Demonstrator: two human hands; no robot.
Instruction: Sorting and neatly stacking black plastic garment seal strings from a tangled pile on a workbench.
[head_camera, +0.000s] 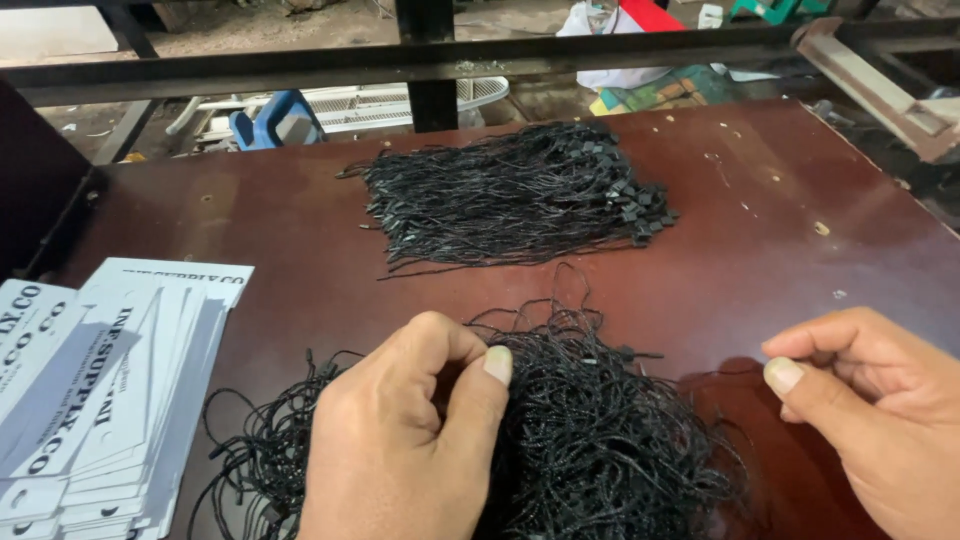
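Black strings (600, 450) between both hands (400, 440)

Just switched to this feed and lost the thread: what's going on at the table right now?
A person is working at a dark red table. The left hand pinches at a loose tangle of black strings near the front edge. The right hand hovers beside the tangle, thumb against fingers, holding nothing that can be made out. A neater bundle of strings lies farther back, and a fanned stack of white tags sits at the left.
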